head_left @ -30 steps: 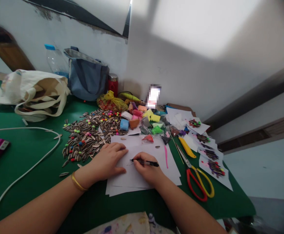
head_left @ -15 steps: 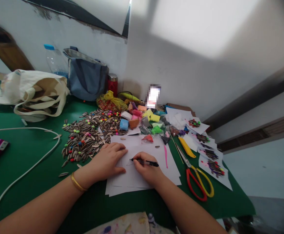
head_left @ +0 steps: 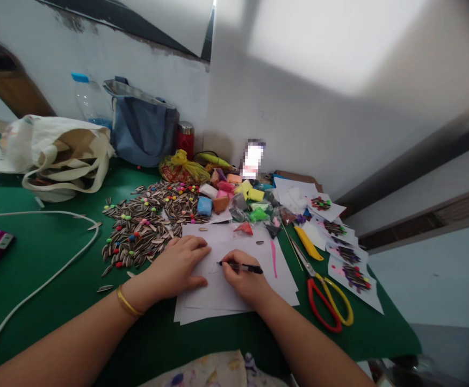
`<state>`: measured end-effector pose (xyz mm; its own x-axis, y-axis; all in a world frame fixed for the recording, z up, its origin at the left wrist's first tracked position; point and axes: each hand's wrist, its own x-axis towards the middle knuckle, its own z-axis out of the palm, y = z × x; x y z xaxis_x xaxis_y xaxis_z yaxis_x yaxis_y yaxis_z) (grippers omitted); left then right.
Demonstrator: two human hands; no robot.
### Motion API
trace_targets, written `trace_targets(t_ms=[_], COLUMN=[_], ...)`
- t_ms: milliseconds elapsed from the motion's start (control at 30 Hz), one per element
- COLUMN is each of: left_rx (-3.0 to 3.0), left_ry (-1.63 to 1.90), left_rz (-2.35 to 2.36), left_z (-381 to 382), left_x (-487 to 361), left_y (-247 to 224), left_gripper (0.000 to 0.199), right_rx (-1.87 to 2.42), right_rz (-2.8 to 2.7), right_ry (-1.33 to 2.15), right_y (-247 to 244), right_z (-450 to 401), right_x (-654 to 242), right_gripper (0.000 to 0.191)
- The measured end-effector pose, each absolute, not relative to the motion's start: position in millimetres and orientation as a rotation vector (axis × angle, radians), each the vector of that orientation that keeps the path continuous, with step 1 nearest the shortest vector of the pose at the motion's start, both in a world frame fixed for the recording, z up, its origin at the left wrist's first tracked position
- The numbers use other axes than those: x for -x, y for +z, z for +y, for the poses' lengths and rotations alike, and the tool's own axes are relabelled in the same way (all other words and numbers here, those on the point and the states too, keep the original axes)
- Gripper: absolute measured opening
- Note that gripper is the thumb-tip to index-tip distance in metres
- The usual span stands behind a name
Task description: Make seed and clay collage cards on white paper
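White paper sheets [head_left: 226, 301] lie stacked on the green table. My left hand [head_left: 181, 264] rests flat on their left part, fingers apart, holding nothing. A black pen [head_left: 244, 267] is pinched in my right hand [head_left: 244, 279], its tip on the top sheet beside a small, faint drawn outline [head_left: 215, 267]. Left of the paper spreads a pile of striped seeds [head_left: 137, 236] mixed with coloured ones. Above the sheets sit small packs of coloured clay [head_left: 221, 203]. A pink strip [head_left: 274, 259] lies on the paper's right side.
Scissors [head_left: 320, 290] and a yellow cutter [head_left: 309, 243] lie right of the paper, near cards with seed pictures [head_left: 355, 278]. Behind stand a phone [head_left: 253, 159], a red flask [head_left: 186, 140], a blue bag [head_left: 143, 129] and a white bag [head_left: 69, 156]. A white cable [head_left: 52, 274] crosses the left.
My right hand and the pen tip have shifted very slightly to the right, and the faint outline shows a little more line. My left hand has stayed in place.
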<state>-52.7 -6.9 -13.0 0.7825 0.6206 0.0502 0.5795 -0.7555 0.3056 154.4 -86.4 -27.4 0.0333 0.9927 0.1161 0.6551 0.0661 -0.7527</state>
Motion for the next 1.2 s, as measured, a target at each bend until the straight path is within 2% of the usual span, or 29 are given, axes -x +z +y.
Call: trace_targets(t_ms=[1200], left_rx=[-2.691], left_ry=[0.188], left_rz=[0.931], left_z=[-5.5], left_x=[53.2], left_y=[-14.2], left_gripper=[0.068], right_rx=[1.708], right_rz=[-1.7], right_ry=[0.651], right_y=[-26.0], right_z=[-87.8], right_x=[-155.8], right_gripper=[0.011])
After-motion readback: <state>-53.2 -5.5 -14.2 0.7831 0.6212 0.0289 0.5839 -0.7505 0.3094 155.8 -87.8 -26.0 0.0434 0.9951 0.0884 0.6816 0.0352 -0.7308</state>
